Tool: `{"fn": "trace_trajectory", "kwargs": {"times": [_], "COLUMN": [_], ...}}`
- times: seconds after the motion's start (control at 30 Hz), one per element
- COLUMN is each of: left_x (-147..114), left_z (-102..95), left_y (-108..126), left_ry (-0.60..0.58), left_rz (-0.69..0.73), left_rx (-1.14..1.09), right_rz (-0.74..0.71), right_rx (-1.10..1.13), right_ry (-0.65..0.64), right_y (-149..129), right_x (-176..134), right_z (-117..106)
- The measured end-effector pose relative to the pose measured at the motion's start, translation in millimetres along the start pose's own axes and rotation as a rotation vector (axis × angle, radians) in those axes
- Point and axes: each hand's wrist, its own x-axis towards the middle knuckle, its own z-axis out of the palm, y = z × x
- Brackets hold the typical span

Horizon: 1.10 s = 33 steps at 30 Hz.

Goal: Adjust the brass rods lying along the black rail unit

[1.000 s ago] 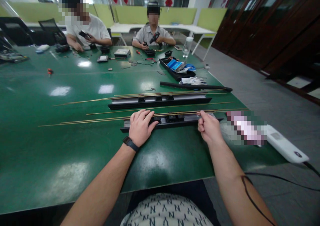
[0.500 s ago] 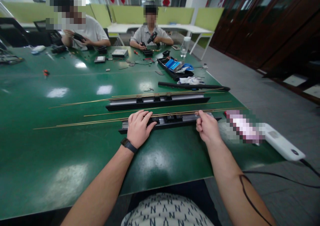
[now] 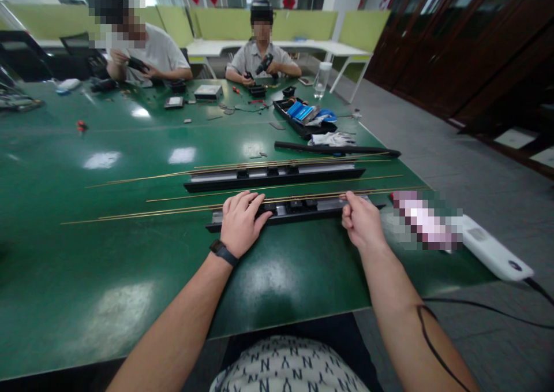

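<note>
Where hands rest, golden rods, channel beneath

This place is looking like an office: beyond the far edge of the green tabletop, lime partitions and white desks are standing. At this edge a person is holding a power drill, so the office is also resembling a workshop.

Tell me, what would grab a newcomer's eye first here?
Probably the thin golden rods, mostly laid lengthwise along two black-sided channels on the green table. The left hand spreads over the nearer set, the right hand curls at it. Beyond, vivid blue items lie in a black tray.
</note>
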Motion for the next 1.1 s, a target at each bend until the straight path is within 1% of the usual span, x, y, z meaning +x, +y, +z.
{"fn": "trace_trajectory", "kwargs": {"times": [0.27, 0.37, 0.6, 0.73, 0.97, 1.1], "left_x": [0.6, 0.8, 0.6, -0.1, -0.5, -0.2], "left_z": [-1.9, -2.4, -2.8, -2.0, -1.0, -2.2], "left_y": [0.3, 0.9, 1.9, 1.8, 1.0, 2.2], "left_ry": [-0.006, -0.009, -0.010, -0.010, -0.003, -0.007], "left_rz": [-0.004, -0.007, -0.012, -0.006, 0.001, -0.008], "left_rx": [-0.009, -0.013, -0.008, -0.007, -0.005, -0.008], "right_rz": [-0.014, -0.005, 0.022, 0.009, -0.007, 0.014], "right_rx": [0.024, 0.018, -0.026, -0.011, 0.006, 0.002], "right_ry": [0.088, 0.077, -0.002, 0.012, 0.078, 0.054], "right_y": [-2.4, -0.8, -0.1, -1.0, -2.7, -1.6], "right_x": [1.9, 2.2, 0.1, -0.4, 0.8, 0.1], "right_z": [-0.1, -0.9, -0.6, 0.3, -1.4, -0.9]}}
